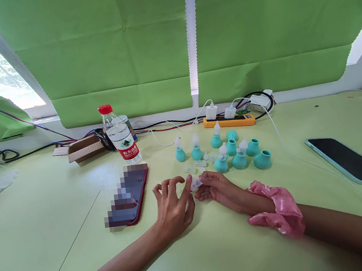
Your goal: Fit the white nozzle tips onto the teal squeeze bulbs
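Observation:
A small clear plastic piece [195, 184] sits between my two hands above the table. My right hand [219, 190], with a pink scrunchie [280, 209] round its wrist, pinches the piece from the right. My left hand [173, 204] has its fingers bent and apart. Its index fingertip meets the piece's left side. Just beyond are several small teal squeeze bulbs; one bulb [197, 153] stands upright with a clear pointed nozzle [195, 140]. An open-necked bulb without a nozzle [262, 160] lies at the right of the group. Small clear parts [190, 169] are scattered nearer my hands.
A phone [132, 198] lies left of my hands, and another phone [352, 158] is charging at far right. Behind stand a water bottle [122, 138], a cardboard tray [86, 149] and an orange power strip [228, 121]. A white cable [282, 143] crosses the table's right side.

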The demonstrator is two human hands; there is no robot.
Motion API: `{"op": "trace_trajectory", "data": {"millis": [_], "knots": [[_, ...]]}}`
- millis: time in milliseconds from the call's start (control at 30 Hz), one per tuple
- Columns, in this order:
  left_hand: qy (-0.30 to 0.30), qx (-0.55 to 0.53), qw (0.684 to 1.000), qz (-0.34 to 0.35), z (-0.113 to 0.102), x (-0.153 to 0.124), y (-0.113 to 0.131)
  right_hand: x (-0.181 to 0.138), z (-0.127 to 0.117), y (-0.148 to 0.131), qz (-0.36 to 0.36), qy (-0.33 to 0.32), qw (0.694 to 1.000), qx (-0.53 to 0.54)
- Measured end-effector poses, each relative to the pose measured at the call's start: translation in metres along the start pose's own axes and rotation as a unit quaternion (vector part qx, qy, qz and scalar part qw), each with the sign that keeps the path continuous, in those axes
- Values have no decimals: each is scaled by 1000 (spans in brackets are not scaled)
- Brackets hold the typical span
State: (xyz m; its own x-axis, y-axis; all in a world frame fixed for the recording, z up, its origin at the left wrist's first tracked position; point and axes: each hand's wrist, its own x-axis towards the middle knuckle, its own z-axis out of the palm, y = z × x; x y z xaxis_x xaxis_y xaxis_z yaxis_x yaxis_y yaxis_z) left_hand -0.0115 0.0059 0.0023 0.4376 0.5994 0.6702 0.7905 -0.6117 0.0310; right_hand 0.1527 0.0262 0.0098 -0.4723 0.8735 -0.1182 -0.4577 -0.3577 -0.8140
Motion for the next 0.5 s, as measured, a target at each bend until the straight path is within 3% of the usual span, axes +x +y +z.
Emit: {"op": "trace_trajectory", "data": {"millis": [167, 333, 433, 500], "knots": [[-8, -89, 996, 29, 3, -1, -2, 0, 0, 1, -8, 5, 1000, 4], [-11, -240, 970, 27, 1, 2, -6, -1, -1, 1, -15, 1, 1000, -5], [-12, -349, 937, -26, -2, 7, -8, -2, 0, 0, -13, 2, 1000, -10], [-26, -434, 895, -103, -4, 12, -9, -2, 1, -1, -3, -7, 1000, -10]]}}
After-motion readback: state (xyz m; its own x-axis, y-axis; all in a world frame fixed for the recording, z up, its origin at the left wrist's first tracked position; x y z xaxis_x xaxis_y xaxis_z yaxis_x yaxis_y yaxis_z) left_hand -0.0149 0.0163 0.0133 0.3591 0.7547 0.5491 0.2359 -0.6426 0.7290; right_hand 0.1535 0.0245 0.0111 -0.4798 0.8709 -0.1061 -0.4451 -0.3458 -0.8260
